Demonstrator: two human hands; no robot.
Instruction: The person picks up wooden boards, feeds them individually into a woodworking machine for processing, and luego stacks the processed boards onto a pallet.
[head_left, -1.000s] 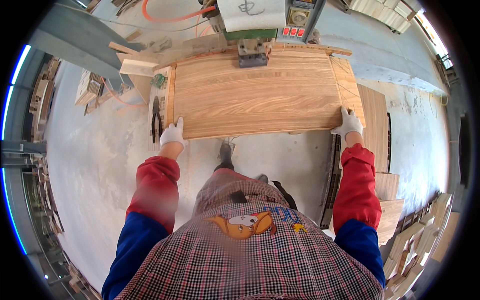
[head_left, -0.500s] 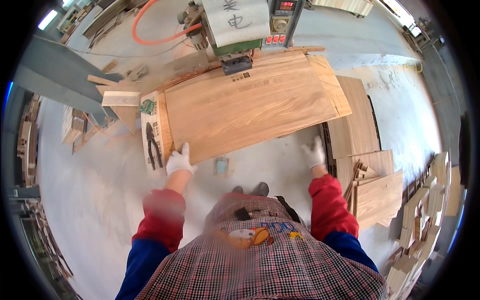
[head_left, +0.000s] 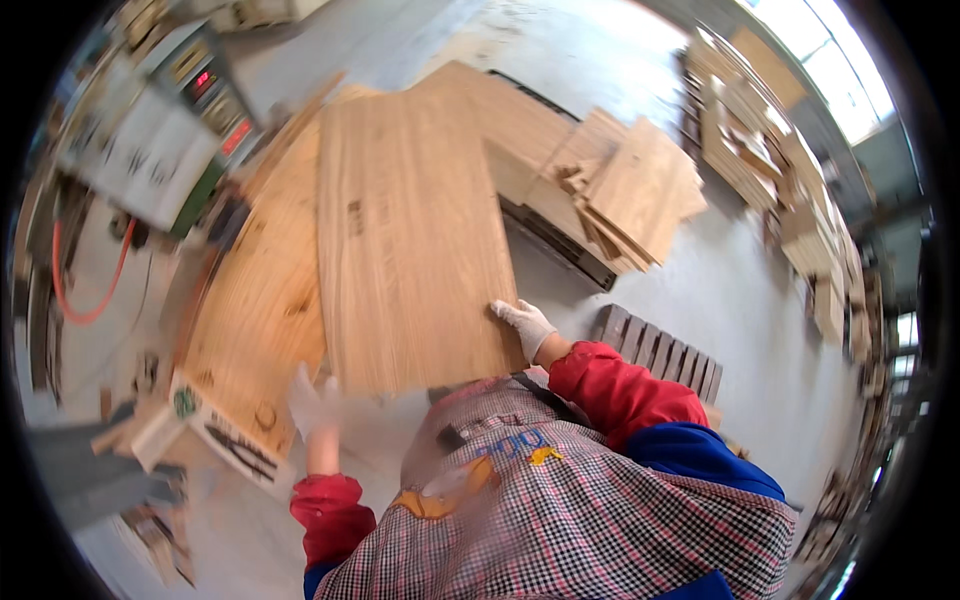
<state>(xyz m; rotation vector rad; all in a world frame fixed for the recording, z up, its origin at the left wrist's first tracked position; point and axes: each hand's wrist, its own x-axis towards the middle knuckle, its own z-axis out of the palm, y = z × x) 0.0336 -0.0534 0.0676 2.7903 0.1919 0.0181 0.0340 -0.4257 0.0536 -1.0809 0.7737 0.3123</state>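
A long wooden panel (head_left: 415,240) with a small dark printed mark lies turned lengthwise toward me, its near end close to my apron. My white-gloved right hand (head_left: 525,328) grips its right edge by the near corner, thumb on top and the other fingers hidden underneath. Beside the near left corner is my gloved left hand (head_left: 316,402), blurred, with fingers apart; I cannot tell whether it touches the panel. Under the panel's left side shows a paler wooden board (head_left: 255,315). Dark-handled pliers (head_left: 240,450) rest on a strip left of that hand.
A machine with a control box (head_left: 205,95) and orange hose (head_left: 95,310) stands at the far left. Beyond the panel, smaller boards (head_left: 635,190) lie on a stack. A slatted dark pallet (head_left: 660,350) sits on the floor to the right. More boards (head_left: 745,130) are piled farther right.
My view has swung to the right. The panel has turned from crosswise to lengthwise and come off part of the paler board. My right hand, empty before, now grips its edge; my left hand has released it.
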